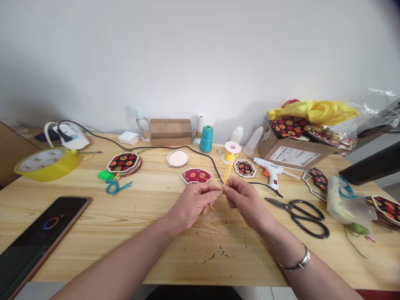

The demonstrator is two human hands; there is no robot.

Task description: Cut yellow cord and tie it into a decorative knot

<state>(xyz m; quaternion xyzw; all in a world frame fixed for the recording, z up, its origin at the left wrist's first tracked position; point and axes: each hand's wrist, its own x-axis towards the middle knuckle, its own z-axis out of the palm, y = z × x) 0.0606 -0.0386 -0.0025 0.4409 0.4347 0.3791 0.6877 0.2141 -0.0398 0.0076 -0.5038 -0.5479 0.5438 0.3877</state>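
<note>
Both hands meet over the middle of the table, fingertips nearly touching. My left hand (196,203) pinches the yellow cord (228,171), and a short end hangs below its fingers. My right hand (243,197) pinches the same cord just to the right. From there the cord rises toward a white spool (233,147) wound with yellow. Just behind my left hand lies a red fan-shaped piece (196,176) in a pale frame, a thin yellow strand at its right end. An octagonal patterned piece (245,168) is behind my right hand.
Black-handled scissors (308,216) and a white glue gun (272,171) lie right. A phone (43,237) and yellow tape roll (46,163) are left. Behind stand a teal thread cone (206,139) and an open cardboard box (290,153). A black cable (162,147) crosses the table.
</note>
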